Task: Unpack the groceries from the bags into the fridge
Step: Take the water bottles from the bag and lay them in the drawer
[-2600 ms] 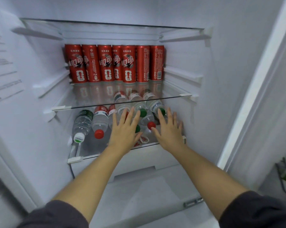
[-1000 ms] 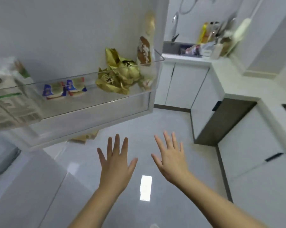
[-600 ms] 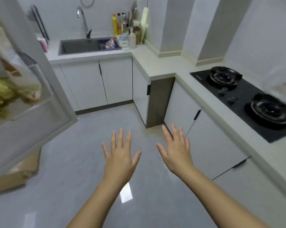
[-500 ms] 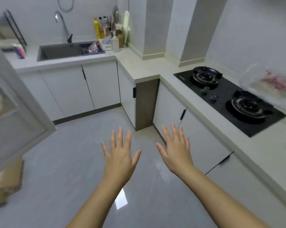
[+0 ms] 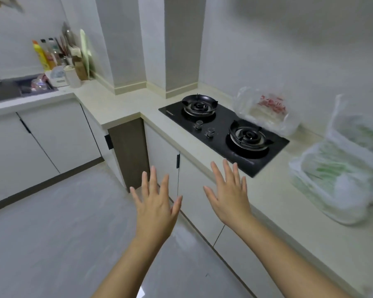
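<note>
Two bags [image 5: 267, 112] [image 5: 340, 186] — left hand [image 5: 157, 209], right hand [image 5: 230, 201] empty

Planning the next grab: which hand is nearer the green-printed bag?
Right. The right hand hovers at the counter edge, left of the green-printed bag; the left hand is farther left.

hob [image 5: 221, 134] black | far bag [image 5: 267, 110] red print | near bag [image 5: 342, 175] apparently green-streaked

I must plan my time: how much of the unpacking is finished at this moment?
Done: cannot tell, the fridge is out of view. In hand: nothing; left hand and right hand are open and empty. Left: the bag with red print and the bag with green contents both sit on the counter, seemingly unemptied.
</note>
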### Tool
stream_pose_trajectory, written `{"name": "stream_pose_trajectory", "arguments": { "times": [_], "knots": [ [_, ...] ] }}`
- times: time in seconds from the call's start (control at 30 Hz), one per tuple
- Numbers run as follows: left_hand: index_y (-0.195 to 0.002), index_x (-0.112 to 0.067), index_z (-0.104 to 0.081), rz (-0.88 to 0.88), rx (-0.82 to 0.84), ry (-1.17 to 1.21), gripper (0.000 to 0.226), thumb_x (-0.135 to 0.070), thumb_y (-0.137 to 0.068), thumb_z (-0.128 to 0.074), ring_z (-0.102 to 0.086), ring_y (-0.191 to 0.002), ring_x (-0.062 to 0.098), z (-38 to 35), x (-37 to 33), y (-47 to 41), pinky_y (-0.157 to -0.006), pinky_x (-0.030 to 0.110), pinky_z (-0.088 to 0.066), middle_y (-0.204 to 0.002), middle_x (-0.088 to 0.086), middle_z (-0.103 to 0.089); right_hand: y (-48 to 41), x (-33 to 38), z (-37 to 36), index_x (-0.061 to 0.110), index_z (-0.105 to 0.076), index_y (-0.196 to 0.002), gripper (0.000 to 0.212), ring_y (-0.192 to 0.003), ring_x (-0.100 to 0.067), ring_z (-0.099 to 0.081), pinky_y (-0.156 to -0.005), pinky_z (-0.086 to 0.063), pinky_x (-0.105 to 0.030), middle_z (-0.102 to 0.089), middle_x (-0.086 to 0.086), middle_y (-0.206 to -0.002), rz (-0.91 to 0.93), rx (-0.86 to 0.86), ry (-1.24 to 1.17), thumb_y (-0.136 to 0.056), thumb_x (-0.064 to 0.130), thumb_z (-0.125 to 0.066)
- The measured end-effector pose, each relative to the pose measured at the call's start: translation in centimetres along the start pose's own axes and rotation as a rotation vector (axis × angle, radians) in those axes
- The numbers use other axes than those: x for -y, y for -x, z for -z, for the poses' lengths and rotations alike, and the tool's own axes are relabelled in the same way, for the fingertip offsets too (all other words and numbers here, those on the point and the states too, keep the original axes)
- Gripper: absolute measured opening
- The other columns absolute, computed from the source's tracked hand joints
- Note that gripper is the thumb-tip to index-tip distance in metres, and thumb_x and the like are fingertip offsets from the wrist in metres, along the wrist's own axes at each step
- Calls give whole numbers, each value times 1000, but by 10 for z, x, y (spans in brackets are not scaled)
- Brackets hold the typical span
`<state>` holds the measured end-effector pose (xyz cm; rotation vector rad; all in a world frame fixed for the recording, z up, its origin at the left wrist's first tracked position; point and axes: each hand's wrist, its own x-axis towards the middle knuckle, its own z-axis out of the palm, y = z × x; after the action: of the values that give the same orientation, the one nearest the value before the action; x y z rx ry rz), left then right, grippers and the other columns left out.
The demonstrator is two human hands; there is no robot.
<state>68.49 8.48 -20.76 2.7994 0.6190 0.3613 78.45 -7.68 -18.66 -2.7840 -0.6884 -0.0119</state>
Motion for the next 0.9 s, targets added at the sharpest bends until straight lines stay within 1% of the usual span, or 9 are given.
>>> {"name": "stream_pose_trajectory", "arguments": {
  "times": [0.1,0.17,0.23,0.33,0.4,0.47,0.57,0.7,0.9],
  "knots": [
    [-155,-24,-15,-59,15,25,70,-59,-96,-31,21,-146,23,-8,-32,-19,-117,56,7,-162,5,12,-3,-30,11,33,5,-155,68,-148,-26,20,-121,0,-51,14,-2,-163,-60,-30,2,-100,52,-30],
    [-155,-24,-14,-109,23,24,71,-60,-95,-27,24,-145,22,-13,-53,-32,-115,54,11,-162,4,15,-5,-49,18,33,4,-155,68,-148,-26,20,-121,0,-51,15,-1,-163,-108,-59,-8,-101,52,-31],
    [-155,-23,-14,-164,25,37,73,-61,-93,-21,23,-146,23,-19,-73,-46,-113,52,13,-162,5,16,-8,-68,26,34,6,-155,68,-148,-25,20,-121,1,-51,16,0,-163,-160,-82,-13,-101,52,-31],
    [-155,-23,-14,-253,32,48,76,-64,-90,-12,20,-147,25,-28,-104,-71,-114,53,10,-162,5,16,-13,-97,38,36,8,-154,68,-148,-24,20,-121,3,-50,17,0,-162,-243,-108,3,-100,54,-29],
    [-154,-23,-14,-305,45,64,76,-64,-91,-12,20,-147,26,-37,-125,-90,-117,55,6,-162,5,16,-18,-117,46,36,8,-154,67,-148,-24,21,-121,4,-50,17,0,-162,-291,-115,14,-100,54,-28],
    [-154,-22,-19,-357,54,82,73,-61,-91,-18,15,-148,28,-48,-147,-109,-116,57,1,-162,7,11,-28,-137,52,36,8,-154,67,-148,-25,21,-121,5,-49,17,0,-163,-337,-119,21,-101,52,-28],
    [-149,-18,-32,-437,61,111,68,-58,-93,-28,0,-150,32,-68,-178,-139,-114,63,-11,-163,11,-5,-48,-166,60,35,8,-154,67,-148,-26,20,-120,5,-49,16,-1,-163,-413,-128,40,-101,51,-29],
    [-139,-14,-47,-545,78,127,67,-56,-89,-30,-22,-145,39,-89,-221,-188,-106,69,-24,-158,15,-25,-81,-204,68,34,4,-155,67,-149,-26,19,-121,3,-51,15,-1,-163,-506,-150,51,-101,51,-31],
    [-138,-14,-48,-703,76,138,67,-56,-89,-31,-25,-144,40,-113,-280,-242,-106,68,-25,-156,17,-28,-108,-258,86,34,1,-155,66,-149,-26,15,-120,1,-49,13,0,-163,-641,-221,61,-100,51,-31]
  ]
}}
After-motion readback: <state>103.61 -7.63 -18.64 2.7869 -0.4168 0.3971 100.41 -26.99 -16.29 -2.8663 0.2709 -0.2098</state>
